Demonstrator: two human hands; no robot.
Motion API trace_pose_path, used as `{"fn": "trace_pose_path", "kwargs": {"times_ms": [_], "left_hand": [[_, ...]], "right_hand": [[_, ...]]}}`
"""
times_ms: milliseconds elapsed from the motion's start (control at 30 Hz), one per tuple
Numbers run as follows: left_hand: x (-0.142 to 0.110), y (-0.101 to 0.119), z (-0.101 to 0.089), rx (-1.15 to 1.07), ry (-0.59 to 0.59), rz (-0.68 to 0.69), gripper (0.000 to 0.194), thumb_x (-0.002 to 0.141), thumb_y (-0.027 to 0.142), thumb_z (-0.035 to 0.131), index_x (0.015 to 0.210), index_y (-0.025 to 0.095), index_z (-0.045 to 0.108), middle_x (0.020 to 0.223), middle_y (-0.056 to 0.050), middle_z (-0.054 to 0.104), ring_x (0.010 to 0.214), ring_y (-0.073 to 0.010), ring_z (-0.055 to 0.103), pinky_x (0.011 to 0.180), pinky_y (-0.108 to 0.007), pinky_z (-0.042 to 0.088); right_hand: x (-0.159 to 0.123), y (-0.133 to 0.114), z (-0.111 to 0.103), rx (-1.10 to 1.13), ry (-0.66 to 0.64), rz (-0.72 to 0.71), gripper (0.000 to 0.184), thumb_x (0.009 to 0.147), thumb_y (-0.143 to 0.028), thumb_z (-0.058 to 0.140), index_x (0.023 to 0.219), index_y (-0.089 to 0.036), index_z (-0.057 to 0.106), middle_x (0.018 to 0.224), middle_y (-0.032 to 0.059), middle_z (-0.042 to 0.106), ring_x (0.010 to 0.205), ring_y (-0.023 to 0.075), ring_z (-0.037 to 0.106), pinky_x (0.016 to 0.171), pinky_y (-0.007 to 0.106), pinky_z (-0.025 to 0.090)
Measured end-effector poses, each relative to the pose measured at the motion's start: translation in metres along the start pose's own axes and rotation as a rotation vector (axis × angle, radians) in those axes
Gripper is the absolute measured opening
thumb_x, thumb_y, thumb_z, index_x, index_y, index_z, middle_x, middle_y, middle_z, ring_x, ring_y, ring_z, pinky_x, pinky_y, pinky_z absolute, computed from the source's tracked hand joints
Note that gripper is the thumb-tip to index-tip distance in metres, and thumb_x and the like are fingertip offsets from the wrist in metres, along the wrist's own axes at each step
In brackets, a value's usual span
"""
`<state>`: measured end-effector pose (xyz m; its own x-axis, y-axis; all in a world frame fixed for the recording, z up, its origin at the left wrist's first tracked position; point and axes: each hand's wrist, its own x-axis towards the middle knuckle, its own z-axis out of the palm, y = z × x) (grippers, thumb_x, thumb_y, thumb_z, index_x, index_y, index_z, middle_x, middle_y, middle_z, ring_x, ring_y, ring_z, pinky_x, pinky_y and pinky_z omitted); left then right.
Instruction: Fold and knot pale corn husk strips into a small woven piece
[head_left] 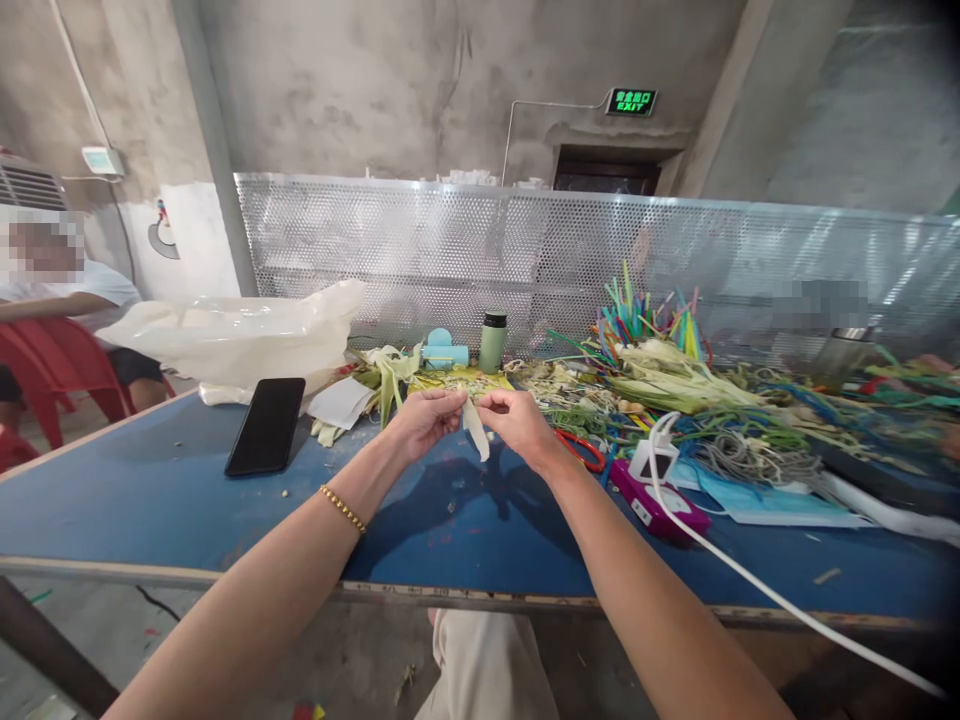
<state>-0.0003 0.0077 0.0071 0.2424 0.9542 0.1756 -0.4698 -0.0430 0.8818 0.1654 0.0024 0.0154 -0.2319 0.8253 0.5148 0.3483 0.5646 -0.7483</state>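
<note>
Above the blue table (150, 500), my left hand (424, 419) and my right hand (514, 420) meet and both pinch the top of a pale strip of corn husk (475, 428). The strip hangs down between them, clear of the table. Both hands have closed fingers. A gold bracelet (343, 509) sits on my left wrist. Just behind the hands lie a yellow sheet (461, 381) and loose green-white husk pieces (386, 378).
A black phone (267, 425) lies left of my hands beside a large pale plastic bag (240, 340). A green bottle (492, 342) stands at the back. At right: a husk pile (675, 375), coloured strips (645, 315), a magenta power bank (660, 505) with white cable. A seated person (60, 300) is at far left.
</note>
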Motion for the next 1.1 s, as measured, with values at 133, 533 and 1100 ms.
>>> {"fn": "trace_pose_path", "kwargs": {"times_ms": [133,533,1100], "left_hand": [[0.001,-0.003,0.000,0.098,0.011,0.066,0.029,0.060,0.030,0.084,0.059,0.012,0.061,0.053,0.001,0.051,0.049,-0.0068,0.044,0.049,-0.023,0.032],[-0.001,-0.002,0.001,0.293,0.047,0.177,0.034,0.063,0.041,0.078,0.057,0.014,0.059,0.050,0.002,0.051,0.047,-0.0074,0.042,0.050,-0.025,0.030],[-0.005,0.002,0.002,0.383,-0.001,0.155,0.033,0.065,0.037,0.077,0.055,0.015,0.055,0.051,0.002,0.049,0.047,-0.0072,0.042,0.049,-0.025,0.028]], "right_hand": [[-0.001,-0.004,0.002,-0.019,-0.018,0.016,0.024,0.072,-0.038,0.070,0.068,-0.015,0.066,0.063,0.0026,0.065,0.056,0.0132,0.056,0.053,0.023,0.044],[-0.003,-0.008,0.004,-0.071,0.012,0.022,0.023,0.079,-0.036,0.063,0.069,-0.016,0.061,0.062,0.0028,0.063,0.055,0.0134,0.055,0.052,0.024,0.042],[0.001,-0.002,-0.003,-0.219,-0.033,-0.126,0.021,0.087,-0.032,0.053,0.074,-0.017,0.059,0.067,-0.0001,0.055,0.062,0.0123,0.045,0.058,0.024,0.034]]}}
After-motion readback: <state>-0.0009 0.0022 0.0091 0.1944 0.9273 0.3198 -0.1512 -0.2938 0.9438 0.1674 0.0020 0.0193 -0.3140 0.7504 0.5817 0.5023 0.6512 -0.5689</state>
